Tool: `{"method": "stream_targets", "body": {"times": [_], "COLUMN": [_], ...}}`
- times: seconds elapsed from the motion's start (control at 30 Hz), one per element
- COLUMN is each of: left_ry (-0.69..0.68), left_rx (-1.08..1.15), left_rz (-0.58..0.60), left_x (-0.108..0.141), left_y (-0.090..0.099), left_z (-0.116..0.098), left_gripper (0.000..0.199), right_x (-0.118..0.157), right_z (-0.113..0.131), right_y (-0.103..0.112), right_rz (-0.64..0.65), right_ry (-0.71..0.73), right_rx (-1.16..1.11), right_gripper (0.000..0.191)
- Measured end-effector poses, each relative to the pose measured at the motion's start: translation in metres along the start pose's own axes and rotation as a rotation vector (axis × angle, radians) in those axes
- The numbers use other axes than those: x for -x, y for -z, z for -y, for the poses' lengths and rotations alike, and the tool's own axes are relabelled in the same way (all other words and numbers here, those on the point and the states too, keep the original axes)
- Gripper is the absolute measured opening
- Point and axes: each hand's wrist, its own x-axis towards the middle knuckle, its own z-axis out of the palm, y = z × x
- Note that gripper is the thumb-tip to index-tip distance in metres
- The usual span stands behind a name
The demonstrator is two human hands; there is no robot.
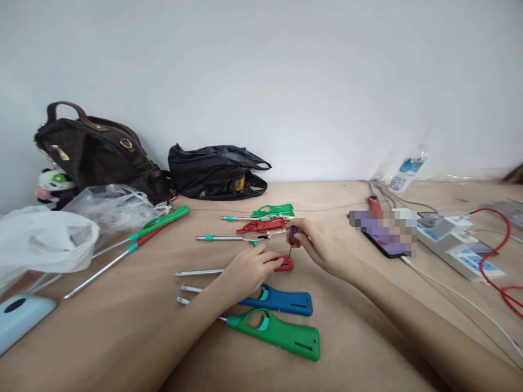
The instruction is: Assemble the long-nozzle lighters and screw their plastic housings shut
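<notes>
My right hand is closed round the purple handle of a small screwdriver, its shaft pointing down at the end of a red lighter. Across that lighter's body lies my left hand, pressing it on the table and hiding most of it. Nearer to me are a blue lighter and a green lighter, side by side. Beyond my hands lie an opened red casing, a green casing and metal lighter tubes with inner parts.
Two long lighters lie by plastic bags at the left. Behind are a dark backpack and black bag. A phone, power strip, cables and bottle are at the right.
</notes>
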Motion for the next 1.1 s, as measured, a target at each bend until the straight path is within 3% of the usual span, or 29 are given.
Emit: {"method": "stream_targets", "body": {"times": [0.23,0.5,0.6,0.8,0.97,1.1], "left_ry": [-0.021,-0.028,-0.032,-0.002,-0.015,-0.004], "left_rx": [0.000,-0.018,-0.033,0.013,0.002,0.000], "left_rz": [-0.010,0.025,0.010,-0.013,-0.017,-0.004], "left_x": [0.000,0.000,0.001,0.001,0.001,0.001], "left_y": [-0.002,-0.001,-0.003,-0.004,-0.003,-0.003], "left_z": [0.001,0.001,0.001,0.001,0.001,0.001], "left_gripper": [0.030,0.031,0.032,0.030,0.028,0.029], "right_x": [-0.004,-0.013,-0.019,-0.031,-0.039,-0.041], "right_z": [0.004,0.017,0.016,0.020,0.041,0.040], "right_y": [0.002,0.013,0.018,0.015,0.020,0.025], "right_rz": [0.010,0.062,0.080,0.145,0.242,0.311], "right_ry": [0.020,0.158,0.202,0.225,0.184,0.113], "right_rx": [0.062,0.119,0.288,0.740,0.907,0.997], "right_gripper": [0.023,0.018,0.014,0.025,0.013,0.013]}}
